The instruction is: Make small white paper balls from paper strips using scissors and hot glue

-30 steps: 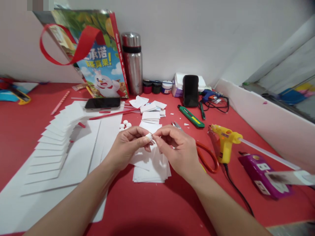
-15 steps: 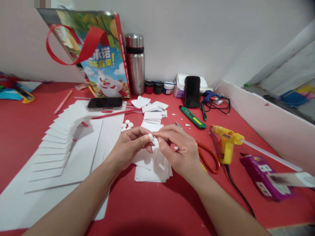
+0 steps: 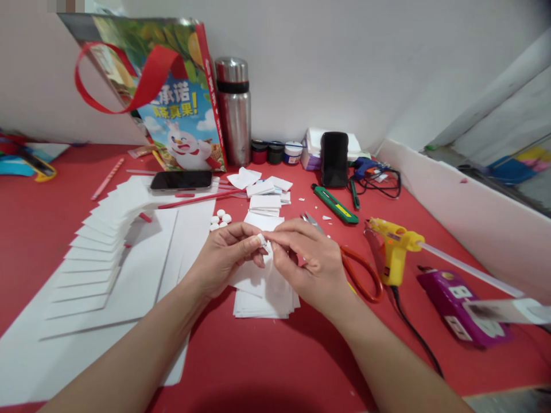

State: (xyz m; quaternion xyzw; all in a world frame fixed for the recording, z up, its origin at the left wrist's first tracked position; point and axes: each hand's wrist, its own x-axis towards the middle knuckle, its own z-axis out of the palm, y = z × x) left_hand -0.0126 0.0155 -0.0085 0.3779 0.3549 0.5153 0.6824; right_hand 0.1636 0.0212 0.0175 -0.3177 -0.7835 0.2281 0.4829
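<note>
My left hand (image 3: 226,255) and my right hand (image 3: 312,261) meet above a stack of white paper squares (image 3: 262,295) on the red table (image 3: 267,361). Both pinch one small rolled white paper piece (image 3: 261,239) between thumb and fingertips. The other fingers of each hand are curled in. A few finished white paper balls (image 3: 220,219) lie just beyond my left hand. More folded white squares (image 3: 264,195) are scattered further back.
Fanned white sheets (image 3: 99,252) lie left. Red-handled scissors (image 3: 359,272), a yellow glue gun (image 3: 394,249), a purple power strip (image 3: 458,307) and a green utility knife (image 3: 334,204) lie right. A phone (image 3: 181,180), gift bag (image 3: 172,97), steel flask (image 3: 233,112), paint jars (image 3: 275,152) stand behind.
Both hands stay pinched on the small paper piece; the fingertips shift slightly as they work it. The view wobbles a little. Nothing else on the table has moved.
</note>
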